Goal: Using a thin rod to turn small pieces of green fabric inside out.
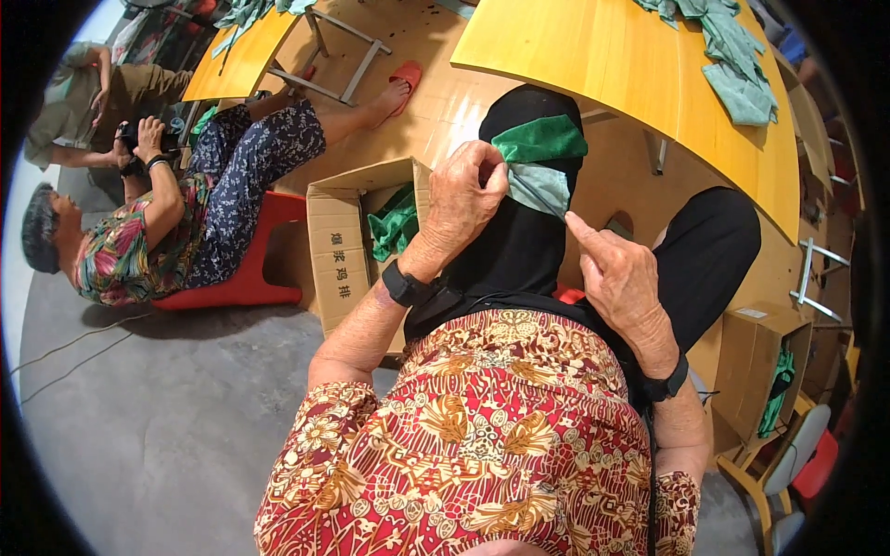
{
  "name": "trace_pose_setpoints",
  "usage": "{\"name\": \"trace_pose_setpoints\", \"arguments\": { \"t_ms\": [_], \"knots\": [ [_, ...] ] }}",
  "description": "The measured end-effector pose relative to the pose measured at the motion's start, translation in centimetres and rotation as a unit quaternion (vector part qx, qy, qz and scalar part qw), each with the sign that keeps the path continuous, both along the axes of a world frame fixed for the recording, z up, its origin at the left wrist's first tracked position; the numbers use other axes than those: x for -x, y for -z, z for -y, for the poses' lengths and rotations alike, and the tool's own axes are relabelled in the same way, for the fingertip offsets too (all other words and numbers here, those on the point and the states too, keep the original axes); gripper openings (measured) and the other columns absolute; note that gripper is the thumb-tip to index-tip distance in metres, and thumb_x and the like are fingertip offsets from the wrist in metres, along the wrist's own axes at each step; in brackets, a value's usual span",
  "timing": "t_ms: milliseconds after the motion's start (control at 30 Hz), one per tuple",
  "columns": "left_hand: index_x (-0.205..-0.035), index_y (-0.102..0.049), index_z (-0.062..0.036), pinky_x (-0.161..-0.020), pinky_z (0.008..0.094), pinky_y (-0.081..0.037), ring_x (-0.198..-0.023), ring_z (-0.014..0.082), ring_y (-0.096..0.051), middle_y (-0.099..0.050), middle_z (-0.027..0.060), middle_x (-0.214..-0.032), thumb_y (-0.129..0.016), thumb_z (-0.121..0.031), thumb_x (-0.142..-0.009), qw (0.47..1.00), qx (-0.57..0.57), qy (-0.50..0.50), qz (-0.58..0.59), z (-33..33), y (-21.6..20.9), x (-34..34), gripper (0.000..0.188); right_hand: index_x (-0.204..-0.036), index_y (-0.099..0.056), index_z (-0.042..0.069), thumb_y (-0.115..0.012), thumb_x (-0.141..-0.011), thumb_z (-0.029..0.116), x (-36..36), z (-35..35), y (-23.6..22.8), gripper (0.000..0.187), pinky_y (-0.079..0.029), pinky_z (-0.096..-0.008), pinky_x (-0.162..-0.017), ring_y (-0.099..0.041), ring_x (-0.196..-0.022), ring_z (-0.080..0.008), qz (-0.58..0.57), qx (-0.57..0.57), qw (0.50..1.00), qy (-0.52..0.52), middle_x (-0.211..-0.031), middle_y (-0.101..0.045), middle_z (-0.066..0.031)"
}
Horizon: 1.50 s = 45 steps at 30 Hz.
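Observation:
My left hand [464, 199] pinches the edge of a small green cloth piece [540, 159] that lies over my left knee in black trousers. The cloth is dark green on top and pale green below. My right hand [619, 278] hovers just right of the cloth with the forefinger stretched toward its lower corner; whether the fingertip touches the cloth I cannot tell, and it holds nothing that I can see. Both wrists carry black bands. I sit with a red patterned top in the foreground.
An open cardboard box [338, 246] with green cloth inside stands at my left. A yellow table [640, 74] ahead bears a heap of green cloths [732, 65]. Another person [158, 222] sits on a red stool at left. A second box [756, 371] stands at right.

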<state>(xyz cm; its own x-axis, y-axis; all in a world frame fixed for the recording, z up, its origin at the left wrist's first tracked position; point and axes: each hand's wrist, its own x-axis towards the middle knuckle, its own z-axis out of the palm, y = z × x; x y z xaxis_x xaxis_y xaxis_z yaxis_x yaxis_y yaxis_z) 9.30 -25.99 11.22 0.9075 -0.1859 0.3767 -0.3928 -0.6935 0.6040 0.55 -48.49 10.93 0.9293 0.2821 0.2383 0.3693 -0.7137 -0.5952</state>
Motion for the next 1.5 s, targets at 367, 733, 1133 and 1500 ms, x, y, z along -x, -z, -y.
{"name": "trace_pose_setpoints", "arguments": {
  "t_ms": [367, 733, 1133, 1500],
  "knots": [
    [-0.084, -0.063, 0.0013, -0.064, 0.0273, -0.051, -0.066, 0.0132, -0.063, -0.063, 0.0076, -0.075, -0.066, -0.006, -0.079, 0.996, 0.015, 0.009, -0.088, -0.1, -0.1, -0.2, 0.009, -0.12, -0.065, 0.008, -0.062, -0.082, 0.008, -0.9, -0.5, 0.8, 0.038, -0.053, -0.0418, -0.063, -0.065, -0.066, -0.0319, -0.03, -0.038, 0.999, -0.001, -0.071, -0.062, -0.014],
    [-0.085, -0.062, 0.0012, -0.063, 0.0259, -0.05, -0.067, 0.0105, -0.06, -0.06, 0.0053, -0.077, -0.066, -0.004, -0.08, 0.991, 0.049, 0.034, -0.119, 0.7, -0.3, 1.7, 0.009, -0.113, -0.067, 0.002, -0.057, -0.087, 0.006, -2.3, -1.1, 0.8, 0.029, -0.054, -0.0377, -0.072, -0.069, -0.08, -0.0334, -0.176, -0.243, 0.954, -0.004, -0.093, -0.07, -0.022],
    [-0.086, -0.062, 0.0002, -0.06, 0.0242, -0.049, -0.064, 0.0088, -0.059, -0.061, 0.0043, -0.071, -0.066, -0.006, -0.082, 0.997, 0.053, -0.013, -0.061, 0.0, -2.2, 1.1, 0.008, -0.121, -0.064, 0.007, -0.06, -0.082, 0.001, 0.1, 1.4, -1.3, 0.04, -0.051, -0.0364, -0.063, -0.062, -0.066, -0.027, -0.004, -0.086, 0.996, 0.006, -0.074, -0.059, -0.012],
    [-0.086, -0.062, 0.0005, -0.061, 0.0219, -0.047, -0.064, 0.0043, -0.055, -0.06, -0.0012, -0.069, -0.064, -0.007, -0.084, 0.983, 0.093, -0.032, -0.153, -0.5, 0.0, 1.0, 0.008, -0.116, -0.066, 0.007, -0.058, -0.082, 0.005, 0.1, 0.0, 0.2, 0.035, -0.052, -0.0413, -0.065, -0.063, -0.068, -0.033, -0.048, -0.076, 0.996, 0.009, -0.074, -0.061, -0.0155]
  ]
}}
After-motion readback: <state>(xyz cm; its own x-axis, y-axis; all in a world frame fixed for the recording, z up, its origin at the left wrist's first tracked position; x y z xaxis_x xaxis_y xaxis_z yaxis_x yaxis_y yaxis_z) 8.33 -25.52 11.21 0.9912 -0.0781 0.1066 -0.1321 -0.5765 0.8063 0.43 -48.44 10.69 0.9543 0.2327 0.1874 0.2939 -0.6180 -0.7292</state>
